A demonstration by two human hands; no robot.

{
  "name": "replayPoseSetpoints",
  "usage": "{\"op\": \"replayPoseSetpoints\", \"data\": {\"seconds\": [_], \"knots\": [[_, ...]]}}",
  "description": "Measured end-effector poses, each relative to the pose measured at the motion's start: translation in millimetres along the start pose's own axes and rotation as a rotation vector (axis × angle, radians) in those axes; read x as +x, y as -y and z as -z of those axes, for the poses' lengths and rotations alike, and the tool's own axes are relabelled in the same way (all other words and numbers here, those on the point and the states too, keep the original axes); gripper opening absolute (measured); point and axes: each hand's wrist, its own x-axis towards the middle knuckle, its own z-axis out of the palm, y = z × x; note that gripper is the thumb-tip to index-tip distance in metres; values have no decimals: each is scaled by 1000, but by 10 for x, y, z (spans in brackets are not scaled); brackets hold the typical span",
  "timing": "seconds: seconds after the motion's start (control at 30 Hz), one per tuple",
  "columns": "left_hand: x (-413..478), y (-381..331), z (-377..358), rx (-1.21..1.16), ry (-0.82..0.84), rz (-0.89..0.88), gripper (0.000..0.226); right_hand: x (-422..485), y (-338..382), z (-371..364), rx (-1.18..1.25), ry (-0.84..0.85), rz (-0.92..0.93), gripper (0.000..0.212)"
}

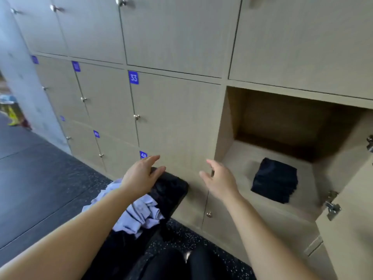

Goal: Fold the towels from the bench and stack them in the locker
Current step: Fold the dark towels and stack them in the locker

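You have one open locker (pixel 282 122) holding one stack of folded dark towels (pixel 275 179), set right of centre on its floor with bare room around it. Its door (pixel 351 229) hangs open at the right. One pale crumpled towel (pixel 137 215) lies on the black bench (pixel 171 188). Your left hand (pixel 139 178) hovers over the bench end, fingers spread, holding nothing. Your right hand (pixel 219 180) is spread and empty before the locker's left edge. The floor (pixel 40 178) is dark and speckled.

Open locker (pixel 228 122) at right of the locker wall. Folded towel stack (pixel 275 179) inside it, on the floor, toward the front. Bench (pixel 171 190) left of and below the locker; crumpled towels (pixel 139 213) on the bench.
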Motion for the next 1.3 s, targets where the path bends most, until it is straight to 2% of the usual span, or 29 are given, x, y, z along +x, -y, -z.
{"op": "replayPoseSetpoints", "data": {"seconds": [0.2, 0.4, 0.53, 0.6, 0.77, 0.9, 1.1, 1.2, 1.3], "knots": [[-612, 1051, 310, -21, -17, 245, 51, -153, 425, -970, 26, 192, 73, 53], [-850, 1661, 247, -48, -50, 387, 49, -116, 625, -1714, -26, 314, 146, 48], [-899, 1980, 156, -124, -69, 458, 23, -13, 725, -2139, -110, 335, 225, 41], [-947, 2200, 107, -127, -63, 494, 18, 41, 775, -2359, -129, 358, 266, 43], [-1055, 2642, -19, -56, -21, 606, 38, 58, 955, -2830, -162, 406, 396, 37], [-1094, 2927, -168, -8, 47, 621, 57, 23, 1057, -3216, -170, 497, 431, 26], [-1051, 3101, -386, 113, 93, 598, 64, 65, 1085, -3546, -330, 517, 410, 33], [-1011, 3145, -426, 161, 59, 581, 60, 95, 1088, -3620, -325, 484, 410, 25], [-964, 3111, -392, 170, 31, 558, 45, 127, 1085, -3592, -221, 471, 360, 17]]}}
